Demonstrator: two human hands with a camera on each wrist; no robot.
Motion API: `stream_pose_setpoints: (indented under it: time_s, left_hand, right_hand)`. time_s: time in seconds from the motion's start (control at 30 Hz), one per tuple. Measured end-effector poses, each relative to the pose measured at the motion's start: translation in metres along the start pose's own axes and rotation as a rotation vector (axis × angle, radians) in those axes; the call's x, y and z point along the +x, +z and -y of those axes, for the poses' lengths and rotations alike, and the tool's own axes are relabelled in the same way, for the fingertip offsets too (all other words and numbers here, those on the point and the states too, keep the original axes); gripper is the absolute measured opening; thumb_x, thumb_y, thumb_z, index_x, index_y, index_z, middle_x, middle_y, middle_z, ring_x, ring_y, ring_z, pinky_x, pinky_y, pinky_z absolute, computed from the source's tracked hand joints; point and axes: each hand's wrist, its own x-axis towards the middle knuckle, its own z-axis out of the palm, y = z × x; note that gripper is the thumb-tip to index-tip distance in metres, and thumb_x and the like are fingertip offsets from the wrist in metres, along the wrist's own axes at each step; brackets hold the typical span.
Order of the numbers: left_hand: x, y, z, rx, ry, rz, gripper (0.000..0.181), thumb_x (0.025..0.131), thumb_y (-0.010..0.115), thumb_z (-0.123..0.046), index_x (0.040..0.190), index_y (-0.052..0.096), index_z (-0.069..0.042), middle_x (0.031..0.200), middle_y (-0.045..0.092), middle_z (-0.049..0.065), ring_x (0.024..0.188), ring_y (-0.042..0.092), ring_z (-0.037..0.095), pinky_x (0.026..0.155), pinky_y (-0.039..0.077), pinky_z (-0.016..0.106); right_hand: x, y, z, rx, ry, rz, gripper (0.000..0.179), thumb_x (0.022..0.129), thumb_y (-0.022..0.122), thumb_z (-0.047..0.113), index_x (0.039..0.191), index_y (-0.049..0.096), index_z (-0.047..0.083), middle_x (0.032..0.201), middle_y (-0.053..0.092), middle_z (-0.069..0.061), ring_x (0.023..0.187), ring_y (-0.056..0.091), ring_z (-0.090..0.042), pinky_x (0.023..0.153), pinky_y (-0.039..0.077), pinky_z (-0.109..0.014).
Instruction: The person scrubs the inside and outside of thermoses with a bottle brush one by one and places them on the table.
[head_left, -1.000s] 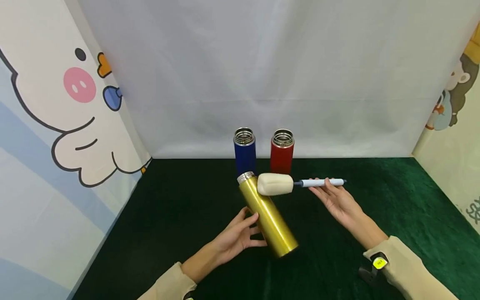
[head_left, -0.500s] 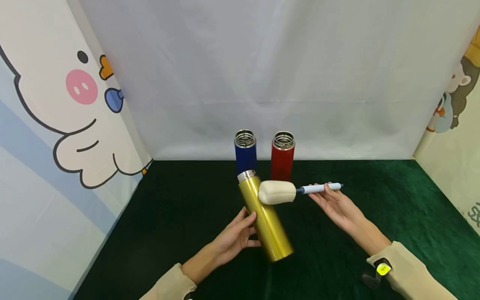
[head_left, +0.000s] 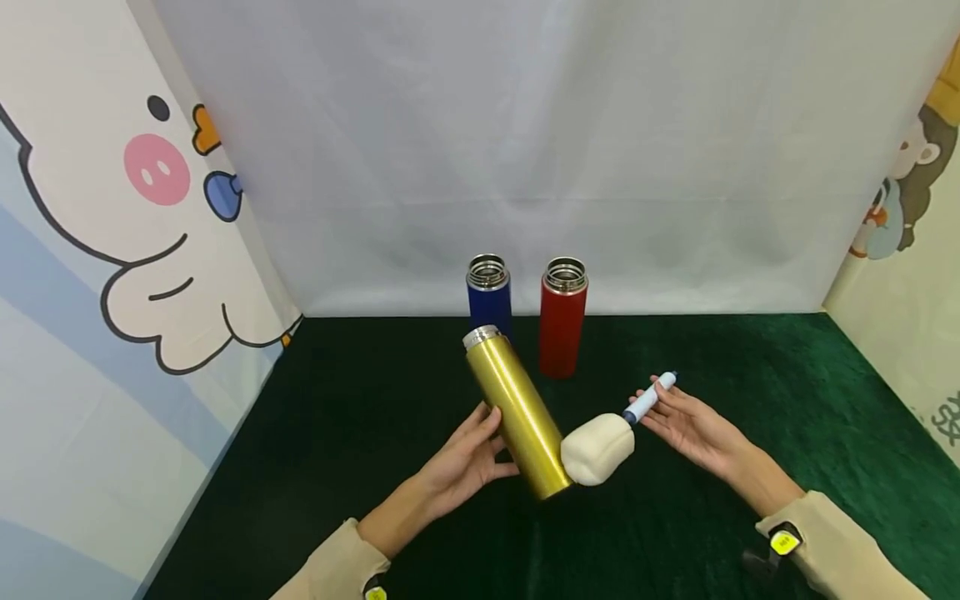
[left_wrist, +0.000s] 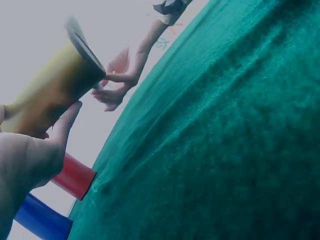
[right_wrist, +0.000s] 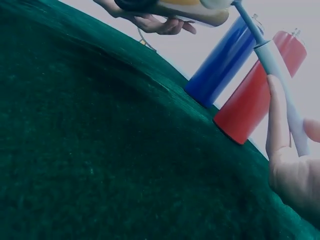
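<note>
Tilted with its steel mouth up and to the left, a gold vacuum flask (head_left: 517,412) is gripped by my left hand (head_left: 467,458) around its middle, raised off the cloth. My right hand (head_left: 693,429) pinches the pale blue handle of a sponge bottle brush (head_left: 597,448). The cream sponge head points down-left and overlaps the flask's lower end in the head view. From the left wrist, the flask's base (left_wrist: 87,52) faces the right hand. In the right wrist view the brush handle (right_wrist: 280,80) lies between fingers and thumb.
Behind the gold flask stand a blue flask (head_left: 489,300) and a red flask (head_left: 562,329), both upright and uncapped. Dark green cloth (head_left: 360,392) covers the table. A white curtain (head_left: 525,125) hangs at the back, with printed panels on both sides.
The brush has swung from level beside the flask's upper part to slanting down by its base, the right hand moving lower and right. The flask has shifted slightly up and left.
</note>
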Motion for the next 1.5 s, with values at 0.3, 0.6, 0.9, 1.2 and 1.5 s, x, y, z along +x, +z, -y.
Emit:
stream_pose_setpoints:
  time_s: [0.3,0.6,0.9,1.2,1.5]
  left_hand:
    - [-0.005,0.004,0.005,-0.013,-0.042,0.041,0.052,0.113,0.034,-0.033,0.160,0.020,-0.017,0.139,0.053,-0.003,0.130,0.052,0.017,0.104,0.050,0.044]
    - [-0.006,0.008,0.009,-0.006,-0.045,0.016,0.042,0.111,0.039,-0.034,0.150,0.030,-0.019,0.134,0.054,-0.001,0.125,0.054,0.018,0.101,0.051,0.043]
    - [-0.007,0.008,0.006,-0.048,-0.004,-0.033,0.048,0.111,0.037,-0.040,0.154,0.023,-0.021,0.134,0.051,-0.002,0.121,0.055,0.015,0.101,0.050,0.037]
    - [-0.004,0.007,0.004,-0.023,-0.006,-0.046,0.046,0.112,0.035,-0.039,0.151,0.030,-0.016,0.130,0.058,-0.003,0.121,0.057,0.016,0.103,0.049,0.042]
    - [-0.003,0.010,0.008,0.023,-0.056,0.013,0.051,0.111,0.039,-0.034,0.156,0.023,-0.016,0.130,0.057,0.000,0.117,0.059,0.017,0.096,0.053,0.040]
  right_hand:
    - [0.022,0.020,-0.002,0.169,-0.055,-0.130,0.018,0.109,0.042,0.015,0.127,0.047,0.011,0.121,0.066,-0.015,0.112,0.071,-0.028,0.111,0.048,-0.033]
    - [0.035,0.042,-0.005,0.352,-0.140,-0.190,0.031,0.105,0.052,0.011,0.133,0.040,0.016,0.118,0.065,-0.018,0.108,0.072,-0.033,0.116,0.043,-0.032]
    - [0.019,0.029,-0.014,0.062,-0.039,-0.104,0.021,0.110,0.040,0.014,0.130,0.042,0.019,0.124,0.064,-0.011,0.116,0.068,-0.024,0.106,0.053,-0.036]
    - [0.008,0.013,-0.008,-0.017,0.012,0.022,0.029,0.112,0.032,0.013,0.127,0.056,0.014,0.126,0.064,-0.013,0.120,0.066,-0.023,0.106,0.053,-0.035]
    - [0.027,0.028,-0.009,0.229,-0.067,-0.135,0.018,0.109,0.043,0.015,0.121,0.053,0.007,0.121,0.066,-0.015,0.110,0.071,-0.029,0.111,0.048,-0.032]
